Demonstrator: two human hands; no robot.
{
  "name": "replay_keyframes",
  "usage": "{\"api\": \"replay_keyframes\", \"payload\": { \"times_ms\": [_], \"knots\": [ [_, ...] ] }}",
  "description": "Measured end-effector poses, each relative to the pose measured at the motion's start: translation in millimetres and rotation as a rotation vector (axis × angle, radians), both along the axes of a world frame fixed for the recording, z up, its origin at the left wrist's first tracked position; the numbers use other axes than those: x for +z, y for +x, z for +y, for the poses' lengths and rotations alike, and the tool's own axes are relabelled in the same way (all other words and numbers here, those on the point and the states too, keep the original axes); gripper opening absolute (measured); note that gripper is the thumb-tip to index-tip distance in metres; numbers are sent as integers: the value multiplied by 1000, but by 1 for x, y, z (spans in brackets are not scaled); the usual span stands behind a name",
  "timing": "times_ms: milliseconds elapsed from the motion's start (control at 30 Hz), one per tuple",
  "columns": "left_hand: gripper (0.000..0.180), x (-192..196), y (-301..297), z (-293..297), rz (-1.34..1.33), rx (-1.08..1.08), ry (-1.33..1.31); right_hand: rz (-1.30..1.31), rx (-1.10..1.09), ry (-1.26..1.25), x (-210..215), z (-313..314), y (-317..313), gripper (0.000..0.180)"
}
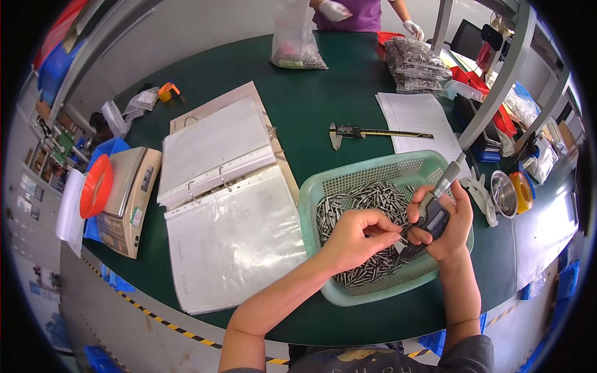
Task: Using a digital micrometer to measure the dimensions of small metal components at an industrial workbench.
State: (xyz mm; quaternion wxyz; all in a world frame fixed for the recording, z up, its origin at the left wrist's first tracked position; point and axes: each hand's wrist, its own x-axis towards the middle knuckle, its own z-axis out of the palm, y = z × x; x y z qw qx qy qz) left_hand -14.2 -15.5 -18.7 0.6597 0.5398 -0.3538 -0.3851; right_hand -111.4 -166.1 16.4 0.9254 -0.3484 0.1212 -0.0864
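The right hand (pixel 451 236) is wrapped around a digital micrometer (pixel 434 217), its fingers closed on the body, the thimble slanting up and away above the grip; the left hand (pixel 353 241) meets it at the measuring end, thumb and forefinger pressed together in a pinch; whether a pin sits between those fingertips I cannot tell, as the spot is too small and partly covered.

Directly beneath both hands lies a heap of small metal pins (pixel 367 271), held in a pale green perforated basket (pixel 373 296); the basket stands on a dark green table (pixel 249 59).

Just beyond the grip, a digital caliper (pixel 353 132) lies with its beam end over a stack of white sheets (pixel 418 110); to the right of the grip are a white glove (pixel 481 198) and, next to it, a round metal bowl (pixel 502 193).

Left of the grip, near the basket, an open ring binder (pixel 233 242) lies with plastic-sleeved pages; farther left stands a weighing scale (pixel 129 202), with an orange-red dish (pixel 97 186) at its outer side.

Well beyond the grip, across the table, are a clear bag (pixel 297 31), a pile of filled bags (pixel 415 65) and a co-worker in purple (pixel 348 20), wearing white gloves.
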Motion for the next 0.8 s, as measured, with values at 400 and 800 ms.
{"api": "replay_keyframes", "payload": {
  "times_ms": [400, 800],
  "knots": [
    [11, 4, -2, 3, -48, 31, 30, -106, 34, -16, -1, 2, 1, 55],
    [9, -1, 3, 7, 43, 112, 20, -68, 87, -58, -2, 4, 3, 46]
  ]
}}
